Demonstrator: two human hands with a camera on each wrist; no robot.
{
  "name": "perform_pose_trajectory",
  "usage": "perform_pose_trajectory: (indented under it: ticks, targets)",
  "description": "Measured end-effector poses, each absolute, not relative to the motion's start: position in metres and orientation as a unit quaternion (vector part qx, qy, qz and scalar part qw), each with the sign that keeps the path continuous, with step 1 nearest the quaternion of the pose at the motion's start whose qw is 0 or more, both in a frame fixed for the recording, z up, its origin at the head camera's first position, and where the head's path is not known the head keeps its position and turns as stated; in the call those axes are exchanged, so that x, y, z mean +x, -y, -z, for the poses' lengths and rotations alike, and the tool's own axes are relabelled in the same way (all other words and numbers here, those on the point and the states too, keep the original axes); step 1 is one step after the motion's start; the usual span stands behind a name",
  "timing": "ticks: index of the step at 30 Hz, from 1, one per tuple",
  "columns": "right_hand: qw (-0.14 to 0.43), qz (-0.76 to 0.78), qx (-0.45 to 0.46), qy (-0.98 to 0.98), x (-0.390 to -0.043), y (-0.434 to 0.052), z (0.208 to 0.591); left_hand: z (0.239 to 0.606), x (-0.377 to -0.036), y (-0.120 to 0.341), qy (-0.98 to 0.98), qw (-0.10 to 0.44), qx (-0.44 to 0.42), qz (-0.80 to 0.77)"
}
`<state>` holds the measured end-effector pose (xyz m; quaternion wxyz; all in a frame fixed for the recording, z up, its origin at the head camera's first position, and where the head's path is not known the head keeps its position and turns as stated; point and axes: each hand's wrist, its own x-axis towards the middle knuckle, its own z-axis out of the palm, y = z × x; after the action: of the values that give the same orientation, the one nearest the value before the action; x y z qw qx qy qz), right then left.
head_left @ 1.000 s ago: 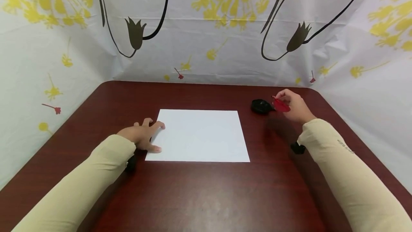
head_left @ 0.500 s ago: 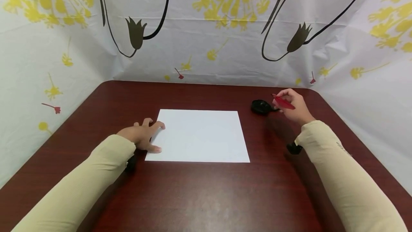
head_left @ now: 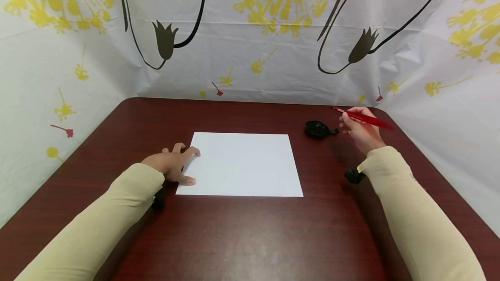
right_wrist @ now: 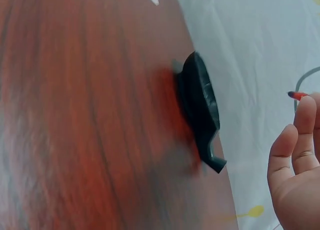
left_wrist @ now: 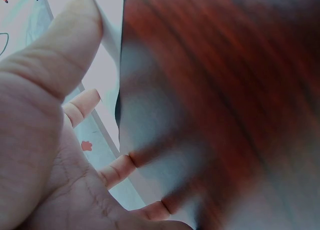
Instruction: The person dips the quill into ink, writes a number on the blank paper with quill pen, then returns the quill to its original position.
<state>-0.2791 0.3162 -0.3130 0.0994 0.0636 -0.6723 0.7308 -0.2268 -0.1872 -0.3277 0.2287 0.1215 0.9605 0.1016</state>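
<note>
head view: the red feather-like pen [head_left: 369, 119] is at the upper right of the frame, pinched between thumb and fingers of the right hand [head_left: 362, 129]. its long axis runs slantwise, slim end toward the upper left, broad feathery end toward the right and slightly down. in the right wrist view the dark-tipped end pokes out past the fingertips at the right edge, apart from the table.

just left of that hand, on the table [head_left: 250, 233], sits a black object [head_left: 317, 129] with a short spout pointing at the fingers; they look near it, though i cannot tell if any touch.

the white sheet [head_left: 242, 164] lies flat at mid-frame, to the lower left of the pen and well apart from it. i judge this the relation that counts: the slim end points past the sheet's far side, not at it. the left hand [head_left: 169, 164] is the nearer one to the sheet, fingers spread, thumb and forefinger resting on its left edge, gripping nothing.
</note>
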Motion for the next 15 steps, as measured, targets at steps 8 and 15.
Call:
perform_pose_trajectory:
  ticks: [8, 15]
  targets:
    - [0.014, -0.817, 0.034, 0.576, -0.277, -0.315, 0.301, 0.327, -0.227, 0.187, -0.960, 0.230, 0.120, -0.100]
    - [-0.015, -0.846, 0.024, 0.532, -0.275, -0.313, 0.298, 0.327, -0.227, 0.187, -0.960, 0.233, 0.121, -0.102]
